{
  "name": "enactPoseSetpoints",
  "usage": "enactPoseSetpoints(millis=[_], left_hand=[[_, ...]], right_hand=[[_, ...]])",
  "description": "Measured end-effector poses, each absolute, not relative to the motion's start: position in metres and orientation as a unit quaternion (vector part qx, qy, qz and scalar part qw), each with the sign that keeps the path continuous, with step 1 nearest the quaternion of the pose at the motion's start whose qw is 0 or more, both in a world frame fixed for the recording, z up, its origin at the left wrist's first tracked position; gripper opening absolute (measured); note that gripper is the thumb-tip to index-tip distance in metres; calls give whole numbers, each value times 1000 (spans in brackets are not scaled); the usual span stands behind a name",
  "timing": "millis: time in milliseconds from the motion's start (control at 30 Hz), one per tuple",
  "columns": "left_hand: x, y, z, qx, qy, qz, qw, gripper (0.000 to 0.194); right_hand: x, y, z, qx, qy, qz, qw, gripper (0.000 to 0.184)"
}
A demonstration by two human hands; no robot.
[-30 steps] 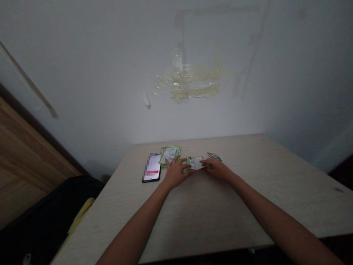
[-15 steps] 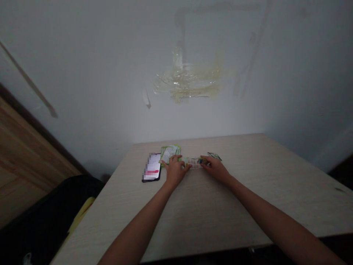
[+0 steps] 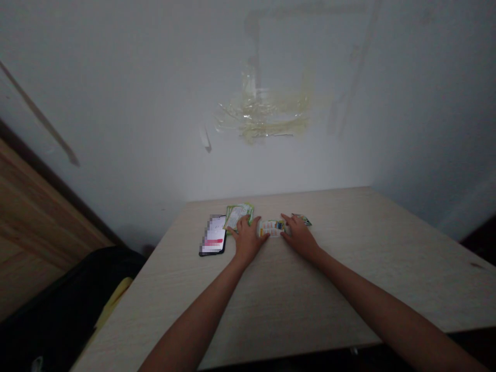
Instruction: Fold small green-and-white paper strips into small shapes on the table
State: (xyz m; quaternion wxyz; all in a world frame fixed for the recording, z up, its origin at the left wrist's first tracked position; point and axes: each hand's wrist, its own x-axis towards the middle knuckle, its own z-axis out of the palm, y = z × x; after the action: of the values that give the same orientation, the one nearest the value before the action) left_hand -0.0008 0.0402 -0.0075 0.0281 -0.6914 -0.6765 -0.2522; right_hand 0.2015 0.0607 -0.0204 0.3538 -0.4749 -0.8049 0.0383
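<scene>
A small printed paper card (image 3: 272, 228), mostly white with coloured patches, lies on the table between my hands. My left hand (image 3: 247, 238) is open at its left end, thumb and fingers spread, its fingertips touching or very close to the edge. At the opposite end my right hand (image 3: 300, 235) is also open, the thumb near the lower corner and the fingers by the upper one. Several green-edged printed cards (image 3: 237, 214) lie overlapping behind my left hand. Another small printed piece (image 3: 303, 219) is partly covered by my right hand.
A phone (image 3: 214, 236) with a lit screen lies left of the cards. The pale wooden table (image 3: 287, 299) meets a wall (image 3: 155, 103) carrying old clear tape (image 3: 267, 116). A dark bag-like object (image 3: 77, 289) with something yellow stands past the table's left edge.
Both hands have loosened from the card and their fingers have spread. The card now lies flatter, with more of its printed face showing. The phone and the other cards have not moved.
</scene>
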Motion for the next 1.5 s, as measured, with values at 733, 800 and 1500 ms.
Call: enactPoseSetpoints(millis=[733, 800, 1500], left_hand=[[-3, 34, -8, -777, -597, -200, -26, 35], [-3, 34, -9, -777, -595, -203, -25, 33], [0, 32, -8, -775, -599, -203, -10, 28]], right_hand=[[212, 66, -22, -381, -848, 119, 347, 40], [215, 67, -22, -375, -851, 127, 345, 43], [220, 64, -9, -375, -885, 77, 264, 17]])
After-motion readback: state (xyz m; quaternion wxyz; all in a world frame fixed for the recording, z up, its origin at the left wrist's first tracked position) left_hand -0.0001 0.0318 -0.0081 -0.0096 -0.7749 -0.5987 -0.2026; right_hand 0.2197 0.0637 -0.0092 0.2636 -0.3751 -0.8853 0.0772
